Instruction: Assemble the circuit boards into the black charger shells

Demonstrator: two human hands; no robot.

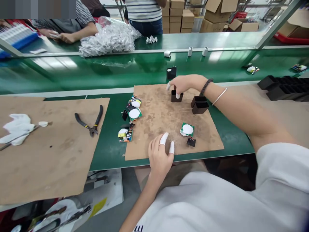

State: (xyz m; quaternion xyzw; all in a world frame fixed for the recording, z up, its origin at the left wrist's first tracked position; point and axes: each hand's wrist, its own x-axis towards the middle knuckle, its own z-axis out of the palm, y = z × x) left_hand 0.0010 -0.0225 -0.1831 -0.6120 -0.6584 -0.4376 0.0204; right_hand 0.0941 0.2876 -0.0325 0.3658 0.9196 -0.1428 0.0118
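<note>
My right hand [183,83] reaches over the brown mat [156,116] and pinches a small black plastic housing [176,96] that stands on it. White finger cots cover its fingertips. My left hand [161,154] rests on the mat's near edge, fingers loosely apart, holding nothing. Just right of it lies a green circuit board with a white round part [187,129] and a small black piece [191,141]. Two more black housings [200,105] stand under my right wrist. Several circuit boards [131,116] lie at the mat's left edge.
Pliers [91,124] and a white cloth [16,129] lie on a second brown mat at left. One black housing [171,72] stands on the green conveyor. Black trays [285,87] sit at far right. Other people work across the belt beside a pile of plastic bags [108,38].
</note>
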